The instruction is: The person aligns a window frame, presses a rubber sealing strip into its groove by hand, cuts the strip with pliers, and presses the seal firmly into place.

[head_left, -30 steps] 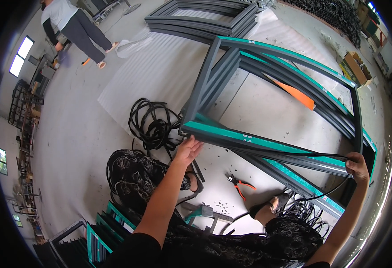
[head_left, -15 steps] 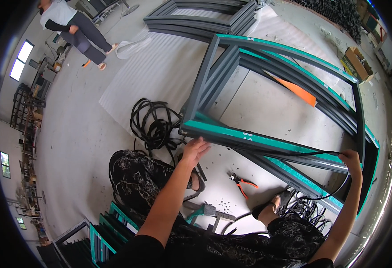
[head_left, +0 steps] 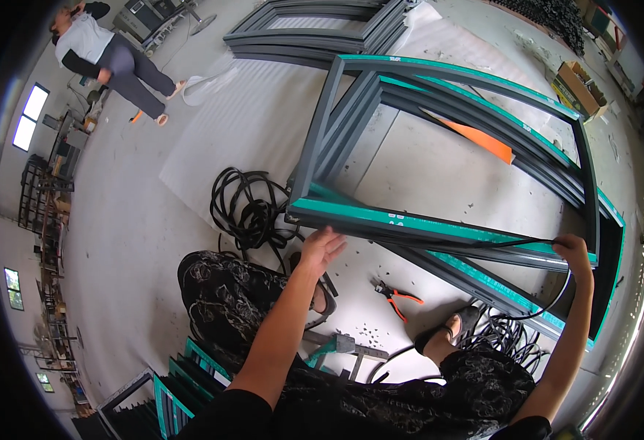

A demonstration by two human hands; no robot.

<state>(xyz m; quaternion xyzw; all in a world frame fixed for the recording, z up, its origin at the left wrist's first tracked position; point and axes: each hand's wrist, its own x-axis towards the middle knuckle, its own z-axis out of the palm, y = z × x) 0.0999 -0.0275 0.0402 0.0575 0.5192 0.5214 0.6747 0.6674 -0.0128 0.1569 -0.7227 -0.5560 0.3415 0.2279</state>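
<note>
A dark grey window frame with green film lies tilted on top of several similar frames, in front of me. My right hand is closed on a thin black rubber strip by the frame's near right corner. The strip runs left along the near side of the frame, and its other part hangs from my right hand toward a tangled pile on the floor. My left hand is at the near left corner, fingers stretched out against or just under the frame's lower edge; contact is hard to tell.
Orange-handled pliers lie on the floor between my feet. A loose black coil sits left of the frame. More frames stand behind and at lower left. An open cardboard box is at right. Another person stands far left.
The view has shifted a little, so the frame appears slightly farther left. My right hand keeps its hold on the strip; the left stays by the near left corner. The other person's raised arm now shows.
</note>
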